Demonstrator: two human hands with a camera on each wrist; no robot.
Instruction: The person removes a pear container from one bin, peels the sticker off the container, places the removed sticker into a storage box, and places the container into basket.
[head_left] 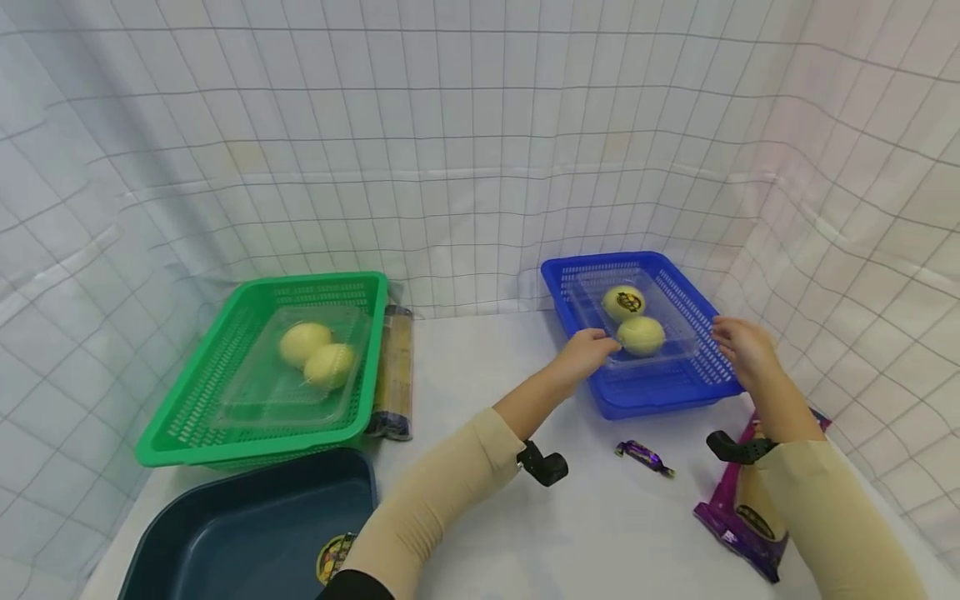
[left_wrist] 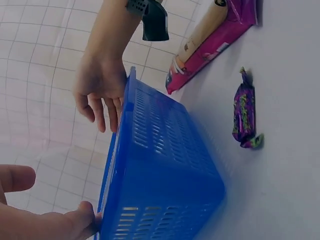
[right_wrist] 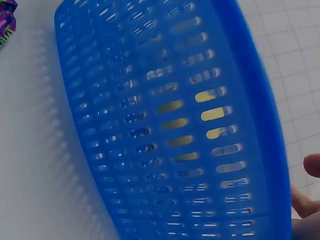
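Observation:
A blue perforated basket (head_left: 660,398) stands at the back right, holding a clear plastic container (head_left: 678,337). Two pale yellow round fruits (head_left: 642,336) sit in the container, one bearing a dark sticker. My left hand (head_left: 583,358) reaches over the basket's left rim, thumb and fingers apart in the left wrist view, a fingertip right at the rim. At the opposite rim is my right hand (head_left: 747,346), its loosely extended fingers hanging beside the edge in the left wrist view. Through the basket's slots, yellow shows in the right wrist view.
A purple-wrapped candy (head_left: 645,457) and a purple packet (head_left: 750,512) lie before the blue basket. Leftward, a green basket (head_left: 258,454) holds another clear container with two yellow fruits. A long packet (head_left: 393,371) lies beside it; a dark blue tub (head_left: 247,508) stands nearer.

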